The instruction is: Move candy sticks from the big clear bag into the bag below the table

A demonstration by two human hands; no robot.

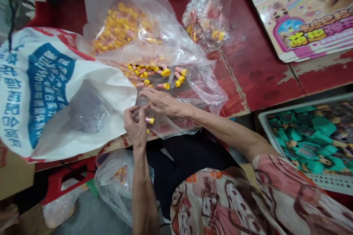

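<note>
My left hand [135, 127] is closed round a small clear tube with a yellow cap [149, 120], the capped end sticking out to the right. Close above it, my right hand [164, 102] has its thumb and forefinger pinched by the left fingertips; whatever is in that pinch is too small to make out. Just beyond the hands, several pink-filled tubes with yellow caps [163, 86] lie loose on a clear plastic bag [190, 106]. A bigger heap of such yellow-capped tubes [121, 25] sits farther back inside the plastic.
A white woven sack [110, 84] with blue print lies at the left. Behind stands a clear bag of capped pieces [208, 22]. Printed cards [306, 11] are stacked at the back right, above a white basket [266, 125] of green pieces. A bag [110, 187] hangs below the table edge.
</note>
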